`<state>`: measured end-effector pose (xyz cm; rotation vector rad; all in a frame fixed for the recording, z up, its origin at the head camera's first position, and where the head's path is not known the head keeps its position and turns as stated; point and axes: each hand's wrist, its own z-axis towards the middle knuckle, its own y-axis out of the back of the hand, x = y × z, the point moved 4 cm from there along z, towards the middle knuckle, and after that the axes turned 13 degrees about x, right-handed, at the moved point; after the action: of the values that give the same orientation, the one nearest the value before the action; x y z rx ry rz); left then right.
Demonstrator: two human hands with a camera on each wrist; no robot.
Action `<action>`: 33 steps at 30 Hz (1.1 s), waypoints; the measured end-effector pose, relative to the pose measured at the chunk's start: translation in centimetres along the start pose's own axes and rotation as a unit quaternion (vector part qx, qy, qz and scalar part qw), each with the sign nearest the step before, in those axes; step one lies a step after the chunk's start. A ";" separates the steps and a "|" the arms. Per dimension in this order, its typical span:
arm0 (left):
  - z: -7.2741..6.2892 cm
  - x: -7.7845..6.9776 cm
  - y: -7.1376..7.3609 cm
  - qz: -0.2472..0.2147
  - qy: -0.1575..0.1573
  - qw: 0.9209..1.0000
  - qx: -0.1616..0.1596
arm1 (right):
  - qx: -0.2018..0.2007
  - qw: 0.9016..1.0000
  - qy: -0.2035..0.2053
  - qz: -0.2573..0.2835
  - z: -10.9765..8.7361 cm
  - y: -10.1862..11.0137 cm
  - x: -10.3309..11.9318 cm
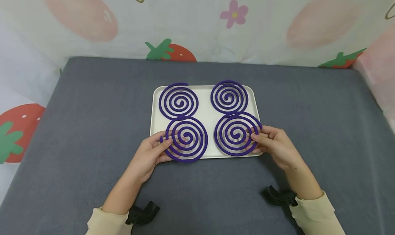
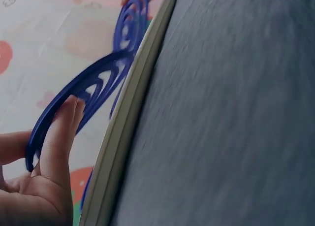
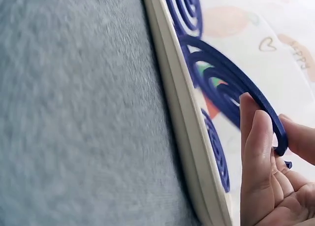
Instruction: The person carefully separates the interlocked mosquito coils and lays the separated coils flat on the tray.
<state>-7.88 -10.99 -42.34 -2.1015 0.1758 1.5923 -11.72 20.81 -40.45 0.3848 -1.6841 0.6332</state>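
My left hand [image 1: 151, 152] pinches a purple mosquito coil [image 1: 206, 139] by its left edge, thumb on top and fingers underneath. This coil tilts over the front left of a white tray [image 1: 207, 125]. In the left wrist view the held coil [image 2: 64, 95] stands raised off the tray's rim. My right hand [image 1: 274, 142] pinches a second coil [image 1: 216, 135] by its right edge, over the tray's front right. In the right wrist view that coil [image 3: 246, 83] slants upward. Behind them, a coil [image 1: 160, 104] lies at the tray's back left and another [image 1: 212, 96] at the back right.
The tray sits on a grey cloth-covered table [image 1: 197, 197]. A white curtain [image 1: 197, 25] printed with strawberries and flowers hangs behind the table's far edge. Black camera mounts [image 1: 143, 212] are worn on both wrists.
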 end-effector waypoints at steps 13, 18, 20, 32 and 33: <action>-1.3 -1.1 3.1 0.087 0.043 0.995 0.002 | -0.114 0.991 -0.012 -0.068 -0.2 1.1 -0.2; -1.6 -1.3 3.7 0.067 0.040 0.996 0.032 | -0.157 0.983 0.012 -0.089 -0.4 1.4 0.0; -1.7 -1.3 3.8 0.065 0.038 0.997 0.034 | -0.154 0.984 0.014 -0.086 -0.4 1.4 0.0; -1.9 -1.7 4.8 0.124 0.015 0.992 -0.016 | -0.167 0.979 0.014 -0.115 -0.5 1.8 -0.1; -2.0 -1.8 4.9 0.137 0.011 0.990 -0.031 | -0.169 0.978 0.015 -0.121 -0.5 1.8 -0.1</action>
<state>-8.61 -16.47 -41.80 -2.2193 0.4462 1.7494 -12.39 22.54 -40.81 0.3261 -1.6467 0.1668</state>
